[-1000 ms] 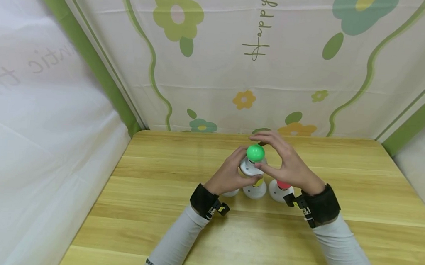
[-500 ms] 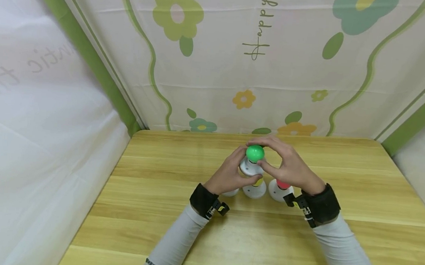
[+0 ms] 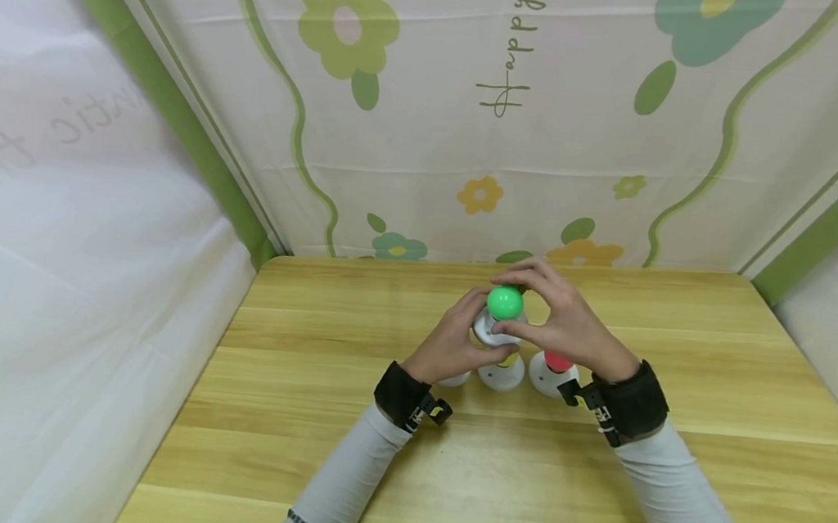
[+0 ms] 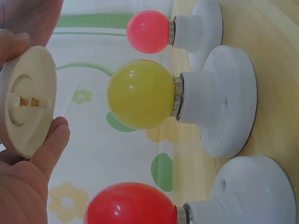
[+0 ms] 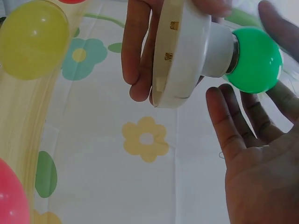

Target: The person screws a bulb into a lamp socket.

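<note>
My left hand (image 3: 457, 338) grips a white round lamp socket (image 4: 35, 100) by its base, raised above the table. Its underside with brass terminals faces the left wrist camera. A green bulb (image 5: 257, 59) sits in that socket. Around the bulb my right hand (image 3: 570, 316) is spread, fingers on its far side and thumb in front of the socket neck. In the right wrist view the thumb is apart from the bulb and blurred, while the fingers lie close along its other side.
Three more white sockets stand in a row on the wooden table (image 3: 490, 481), bearing a yellow bulb (image 4: 141, 93), a pink bulb (image 4: 148, 31) and a red bulb (image 4: 128, 203). A flower-printed cloth (image 3: 416, 113) hangs behind the table's far edge.
Half a second ago the right fingers and thumb closed in nearer the green bulb; now they are spread wider, the thumb lower. The left hand and socket have hardly moved.
</note>
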Motion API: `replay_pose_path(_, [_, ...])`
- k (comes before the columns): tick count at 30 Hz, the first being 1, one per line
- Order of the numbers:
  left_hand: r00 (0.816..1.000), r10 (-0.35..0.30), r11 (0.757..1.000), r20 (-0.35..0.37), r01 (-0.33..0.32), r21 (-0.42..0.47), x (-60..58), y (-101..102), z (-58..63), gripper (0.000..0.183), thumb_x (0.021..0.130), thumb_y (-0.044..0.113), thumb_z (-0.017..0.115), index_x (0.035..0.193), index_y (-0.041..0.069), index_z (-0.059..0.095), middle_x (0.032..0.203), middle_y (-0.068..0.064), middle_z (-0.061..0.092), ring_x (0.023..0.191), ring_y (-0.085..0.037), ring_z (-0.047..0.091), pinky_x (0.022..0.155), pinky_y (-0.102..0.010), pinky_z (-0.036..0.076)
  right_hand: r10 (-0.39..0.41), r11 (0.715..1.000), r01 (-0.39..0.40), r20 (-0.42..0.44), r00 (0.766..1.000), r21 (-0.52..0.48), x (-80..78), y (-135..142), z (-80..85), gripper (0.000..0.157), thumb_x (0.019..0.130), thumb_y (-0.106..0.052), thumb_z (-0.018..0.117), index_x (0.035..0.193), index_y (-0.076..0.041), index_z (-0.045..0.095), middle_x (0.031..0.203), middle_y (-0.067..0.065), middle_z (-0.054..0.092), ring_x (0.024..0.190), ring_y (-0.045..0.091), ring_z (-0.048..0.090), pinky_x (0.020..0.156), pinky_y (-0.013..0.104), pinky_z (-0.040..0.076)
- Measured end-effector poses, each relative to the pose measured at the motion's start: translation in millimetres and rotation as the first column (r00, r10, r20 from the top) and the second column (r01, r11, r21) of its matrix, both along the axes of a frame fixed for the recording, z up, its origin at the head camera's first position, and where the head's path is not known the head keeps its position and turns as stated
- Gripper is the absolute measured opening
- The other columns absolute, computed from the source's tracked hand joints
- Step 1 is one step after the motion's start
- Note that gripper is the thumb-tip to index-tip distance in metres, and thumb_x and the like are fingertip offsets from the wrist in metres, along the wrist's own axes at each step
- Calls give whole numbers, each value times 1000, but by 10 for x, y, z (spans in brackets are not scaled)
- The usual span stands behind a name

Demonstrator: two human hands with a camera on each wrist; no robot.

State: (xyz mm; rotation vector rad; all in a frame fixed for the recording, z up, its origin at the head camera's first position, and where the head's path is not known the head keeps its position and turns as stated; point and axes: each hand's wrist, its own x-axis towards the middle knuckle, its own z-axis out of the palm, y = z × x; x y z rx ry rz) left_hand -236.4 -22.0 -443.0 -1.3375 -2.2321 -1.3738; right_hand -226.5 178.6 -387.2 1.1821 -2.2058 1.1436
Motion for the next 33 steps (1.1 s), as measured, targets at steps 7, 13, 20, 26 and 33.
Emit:
replay_pose_path(7, [1000, 17, 1000, 2, -17, 2, 213, -24, 322, 69, 79, 5, 77, 137, 0, 41, 131, -16, 48, 114, -22, 52, 94, -28, 49, 65, 998, -65, 36, 997, -11, 240, -100, 329, 66, 72, 4, 77, 133, 2, 51, 135, 24, 45, 117, 33, 46, 86, 52, 46])
replay_pose_path(13, [999, 35, 999, 7, -35, -5, 87, -10, 145, 73, 80, 12, 78, 141, 6, 39, 133, -12, 47, 115, -19, 51, 96, -30, 48, 121, 993, -120, 85, 989, -18, 272, -86, 363, 58, 80, 14, 64, 134, 6, 48, 137, 23, 50, 129, 32, 42, 99, 61, 38])
replay_pose_path(20, [1000, 17, 1000, -10, -17, -13, 3, -31, 22, 75, 82, 23, 76, 145, 17, 35, 138, -3, 43, 121, -11, 46, 98, -28, 46, 98, 995, -96, 116, 988, -24, 293, -82, 357, 53, 80, 17, 64, 131, 8, 50, 130, 23, 54, 117, 32, 51, 94, 58, 44])
replay_pose_path(26, [1000, 20, 1000, -10, -21, -6, 17, -32, 26, 70, 83, 24, 75, 142, 17, 39, 136, -1, 44, 119, -9, 46, 97, -26, 47, 30, 999, -28, 63, 998, -23, 275, -100, 325, 54, 77, 9, 73, 128, 4, 54, 126, 18, 57, 108, 26, 55, 86, 43, 51])
replay_pose_path(33, [1000, 11, 1000, -12, -11, 1, 13, -26, 31, 70, 82, 22, 76, 141, 15, 40, 136, 0, 43, 120, -9, 46, 96, -25, 47, -22, 999, 23, 41, 999, -31, 266, -132, 323, 61, 70, 4, 81, 126, 0, 57, 116, 9, 56, 96, 21, 56, 80, 40, 53])
